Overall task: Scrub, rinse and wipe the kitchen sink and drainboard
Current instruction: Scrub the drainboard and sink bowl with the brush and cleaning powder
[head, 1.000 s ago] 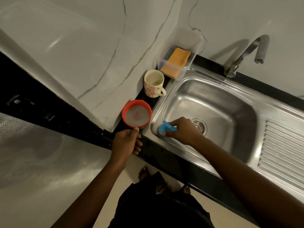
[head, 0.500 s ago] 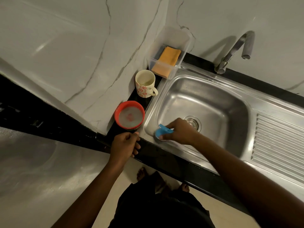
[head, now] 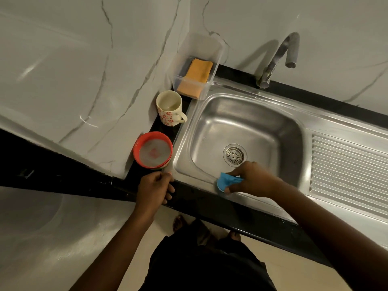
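At front rim of sink (head: 197,184), right hand (head: 253,179) pinching blue scrubber (head: 225,181), left hand (head: 154,190) at counter edge (head: 210,205), grip unclear

I count one sink (head: 210,122), one drain (head: 234,155), one drainboard (head: 346,164) and one tap (head: 277,57). I see one mug (head: 170,108), one red bowl (head: 136,152), one clear tub (head: 199,45), one orange cloth (head: 197,77) and one blue scrubber (head: 226,181). There are two hands, the left hand (head: 153,190) and the right hand (head: 254,179), and two bare feet (head: 178,222).

Veined marble wall (head: 73,59), beige floor (head: 294,274).
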The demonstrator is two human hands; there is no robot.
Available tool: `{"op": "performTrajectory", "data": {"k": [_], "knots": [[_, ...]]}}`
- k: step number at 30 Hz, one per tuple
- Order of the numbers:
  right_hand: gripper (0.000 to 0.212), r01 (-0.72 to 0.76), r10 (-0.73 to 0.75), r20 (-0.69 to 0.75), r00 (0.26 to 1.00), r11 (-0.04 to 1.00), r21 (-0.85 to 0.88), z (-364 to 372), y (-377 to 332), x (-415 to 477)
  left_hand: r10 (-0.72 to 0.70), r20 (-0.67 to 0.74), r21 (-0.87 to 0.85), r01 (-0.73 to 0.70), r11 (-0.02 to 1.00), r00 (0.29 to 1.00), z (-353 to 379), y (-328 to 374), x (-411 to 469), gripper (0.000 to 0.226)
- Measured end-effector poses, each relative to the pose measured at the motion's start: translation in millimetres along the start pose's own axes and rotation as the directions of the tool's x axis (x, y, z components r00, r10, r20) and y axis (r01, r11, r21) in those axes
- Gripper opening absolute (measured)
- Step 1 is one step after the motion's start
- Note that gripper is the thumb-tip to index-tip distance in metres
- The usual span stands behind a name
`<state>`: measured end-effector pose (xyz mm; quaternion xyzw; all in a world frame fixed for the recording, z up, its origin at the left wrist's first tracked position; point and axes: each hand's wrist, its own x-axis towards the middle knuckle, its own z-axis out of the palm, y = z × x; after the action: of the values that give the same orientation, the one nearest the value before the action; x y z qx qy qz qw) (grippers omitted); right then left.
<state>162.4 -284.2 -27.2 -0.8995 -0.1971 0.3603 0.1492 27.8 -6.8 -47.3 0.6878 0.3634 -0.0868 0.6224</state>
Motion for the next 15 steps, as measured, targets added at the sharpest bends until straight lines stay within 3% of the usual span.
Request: {"op": "performTrajectory", "data": {"k": [7,10,13,15], "knots": [[0.061,0.101,-0.071,-0.127,0.989,0.963,0.251,34,-47,41,0.038,0.021,0.079,-0.039,0.996,0.999,20,11,-6,0.025],[0.056,0.093,-0.066,-0.115,0.991,0.963,0.254,30,-15,22,0.043,0.017,0.070,-0.045,0.997,0.999,24,13,-10,0.026],[0.071,0.060,-0.036,-0.088,0.996,0.957,0.285,18,44,-9,0.037,0.028,0.055,-0.038,0.998,0.999,30,15,-14,0.025],[0.064,0.049,-0.036,-0.045,0.998,0.937,0.345,10,74,-26,0.041,0.035,0.056,-0.043,0.997,0.999,36,18,-16,0.025]]}}
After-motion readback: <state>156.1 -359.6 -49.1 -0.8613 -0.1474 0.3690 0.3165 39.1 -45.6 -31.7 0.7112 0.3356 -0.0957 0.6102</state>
